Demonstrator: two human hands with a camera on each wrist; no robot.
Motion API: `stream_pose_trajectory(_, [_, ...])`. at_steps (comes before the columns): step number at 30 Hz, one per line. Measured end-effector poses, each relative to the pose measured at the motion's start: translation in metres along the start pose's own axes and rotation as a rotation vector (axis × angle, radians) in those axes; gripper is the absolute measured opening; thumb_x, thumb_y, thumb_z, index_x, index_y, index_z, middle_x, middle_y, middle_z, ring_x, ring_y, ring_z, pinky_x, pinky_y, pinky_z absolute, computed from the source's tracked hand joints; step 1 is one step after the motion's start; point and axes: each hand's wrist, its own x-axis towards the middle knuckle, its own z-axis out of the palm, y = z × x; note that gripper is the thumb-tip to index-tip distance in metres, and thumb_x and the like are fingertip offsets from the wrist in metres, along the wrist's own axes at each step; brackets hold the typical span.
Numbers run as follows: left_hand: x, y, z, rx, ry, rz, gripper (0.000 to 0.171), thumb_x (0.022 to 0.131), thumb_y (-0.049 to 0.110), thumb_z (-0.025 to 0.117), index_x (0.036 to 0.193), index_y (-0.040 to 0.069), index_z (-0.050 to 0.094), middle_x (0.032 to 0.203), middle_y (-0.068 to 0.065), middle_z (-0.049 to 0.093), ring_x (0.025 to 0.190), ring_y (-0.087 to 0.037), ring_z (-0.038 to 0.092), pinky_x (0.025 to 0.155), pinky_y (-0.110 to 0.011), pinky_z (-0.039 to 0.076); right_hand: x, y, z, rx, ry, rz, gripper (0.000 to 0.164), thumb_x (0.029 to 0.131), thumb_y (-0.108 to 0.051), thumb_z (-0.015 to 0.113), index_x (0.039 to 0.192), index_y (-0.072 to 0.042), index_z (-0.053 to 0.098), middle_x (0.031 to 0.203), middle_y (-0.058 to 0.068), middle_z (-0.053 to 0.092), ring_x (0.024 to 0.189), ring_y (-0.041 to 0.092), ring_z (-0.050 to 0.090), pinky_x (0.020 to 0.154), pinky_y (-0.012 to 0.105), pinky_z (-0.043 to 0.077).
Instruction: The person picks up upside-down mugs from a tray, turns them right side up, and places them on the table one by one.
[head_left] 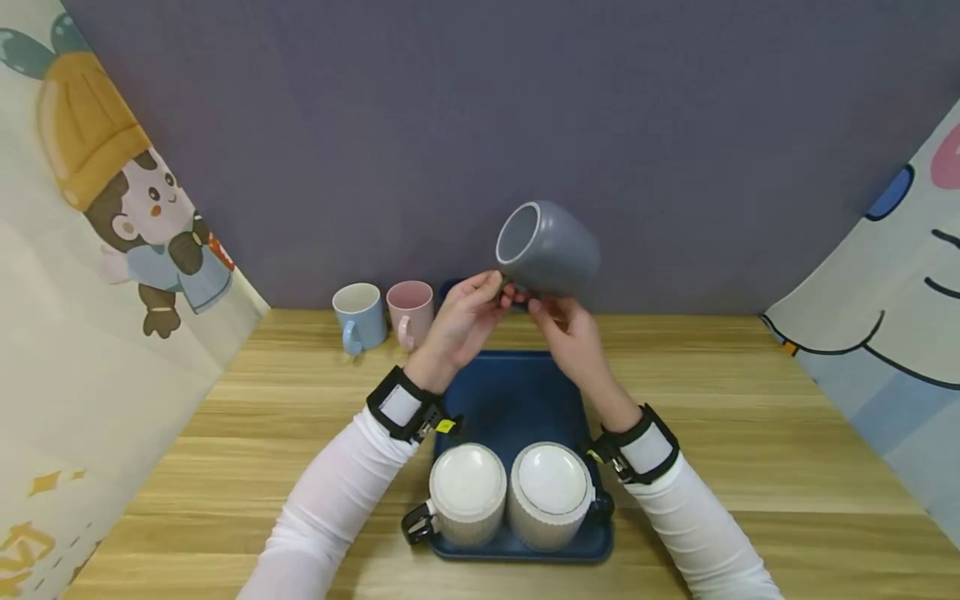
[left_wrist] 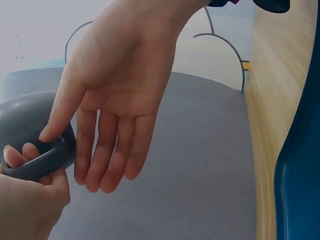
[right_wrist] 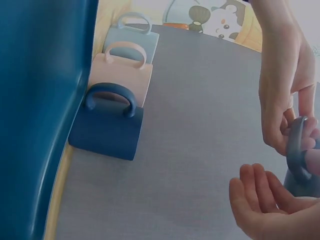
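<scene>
A grey mug (head_left: 558, 250) is held in the air above the far end of the tray, tilted with its mouth toward the left. My right hand (head_left: 573, 337) grips its handle from below, fingers hooked through the loop, as the left wrist view shows. On the other side, my left hand (head_left: 468, 321) has its thumb against the mug by the handle (left_wrist: 42, 162). The other fingers (left_wrist: 105, 150) of that hand extend nearly straight beside the mug. Two ribbed pale mugs (head_left: 468, 521) (head_left: 546, 521) with black handles stand upside down at the near end of the blue tray (head_left: 510, 400).
Behind the tray, along the grey back panel (head_left: 420, 150), stand a light blue mug (head_left: 363, 329), a pink mug (head_left: 420, 321) and a dark blue mug (right_wrist: 107, 127). In the head view my left hand mostly covers the dark blue one. Wood-grain table (head_left: 720, 433) surrounds the tray.
</scene>
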Motion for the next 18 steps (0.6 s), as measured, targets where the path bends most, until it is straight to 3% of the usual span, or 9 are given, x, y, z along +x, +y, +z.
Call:
stream_pose_trajectory(5, [0.0009,-0.0025,0.0017,-0.019,-0.017,-0.010,0.038,0.102,0.005,0.033,0.080,0.008,0.065,0.074,0.001,0.060,0.071,-0.010,0.054,0.079,-0.024,0.044,0.0005,-0.0009,-0.0013,0.182,-0.010,-0.024,0.027,0.096,-0.006,0.054,0.118,0.009,0.055,0.111,0.021,0.062,0.093,0.011,0.064,0.084,0.031,0.054])
stream_pose_trajectory(8, [0.0011,-0.0035,0.0023,-0.019,-0.022,-0.014,0.038,0.102,0.005,0.034,0.081,0.008,0.065,0.074,0.001,0.060,0.071,-0.010,0.054,0.079,-0.023,0.044,0.0004,-0.0005,-0.0015,0.298,-0.016,-0.013,0.027,0.096,-0.004,0.052,0.119,0.010,0.054,0.110,0.012,0.062,0.093,0.005,0.063,0.085,0.030,0.054])
stream_pose_trajectory(12, [0.0018,-0.0043,0.0036,-0.027,-0.026,-0.021,0.038,0.102,0.005,0.034,0.081,0.008,0.065,0.076,0.000,0.059,0.071,-0.009,0.054,0.079,-0.022,0.046,0.0008,0.0011,-0.0019,0.489,-0.034,0.033,0.021,0.096,-0.006,0.052,0.116,-0.002,0.057,0.107,-0.001,0.063,0.098,0.008,0.063,0.088,0.029,0.052])
stream_pose_trajectory(15, [0.0026,-0.0048,0.0046,-0.046,-0.024,-0.030,0.037,0.102,0.005,0.034,0.082,0.007,0.065,0.077,-0.001,0.059,0.072,-0.009,0.054,0.079,-0.021,0.046,0.0011,0.0017,-0.0030,0.596,-0.047,0.046,0.018,0.097,-0.007,0.051,0.112,-0.013,0.060,0.106,-0.003,0.063,0.100,0.010,0.062,0.090,0.029,0.051])
stream_pose_trajectory(18, [0.0036,-0.0051,0.0058,-0.063,-0.022,-0.037,0.036,0.102,0.005,0.033,0.084,0.007,0.065,0.078,-0.001,0.059,0.074,-0.009,0.055,0.077,-0.020,0.046,0.0015,0.0016,-0.0045,0.679,-0.051,0.039,0.018,0.097,-0.008,0.051,0.109,-0.015,0.063,0.105,-0.001,0.063,0.100,0.012,0.062,0.092,0.030,0.051])
